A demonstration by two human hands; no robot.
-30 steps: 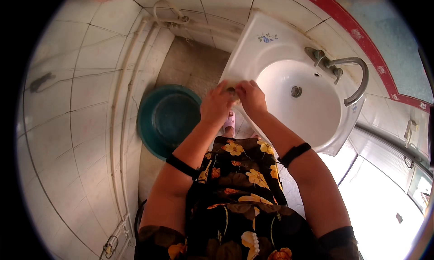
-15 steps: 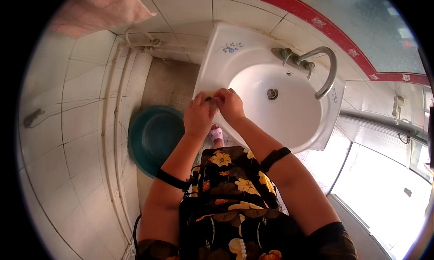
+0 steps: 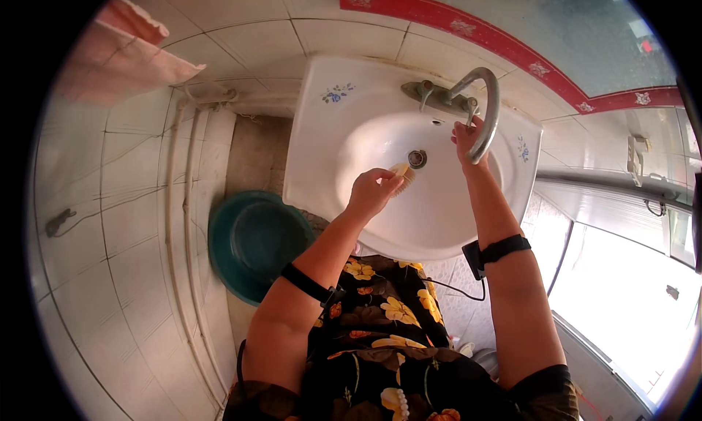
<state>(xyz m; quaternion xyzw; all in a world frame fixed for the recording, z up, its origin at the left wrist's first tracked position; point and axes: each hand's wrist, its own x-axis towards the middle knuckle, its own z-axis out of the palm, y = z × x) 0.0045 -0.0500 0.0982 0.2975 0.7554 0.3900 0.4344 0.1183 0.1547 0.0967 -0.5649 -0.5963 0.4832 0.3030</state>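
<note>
Over the white washbasin (image 3: 431, 216), my left hand (image 3: 371, 193) pinches a small pale-yellow thing (image 3: 402, 177) with a bristled or toothed edge. It is held just left of the drain (image 3: 417, 159), and whether it is a brush or a comb I cannot tell. My right hand (image 3: 470, 144) is up at the mixer tap, its fingers closed around the right tap handle (image 3: 472, 105). The curved metal spout (image 3: 491, 99) passes in front of part of that hand. No water shows coming from the spout.
A green plastic tub (image 3: 256, 238) stands on the floor left of the basin. Pipes (image 3: 175, 223) run along the tiled left wall, with a pink towel (image 3: 121, 55) hanging above. A red-framed mirror (image 3: 541, 62) is behind the tap. Bright light enters at the right.
My hands, together at the basin's left edge before, have parted. The left moved into the bowl with the pale-yellow thing; the right reached across to the tap handle. The view shifted slightly.
</note>
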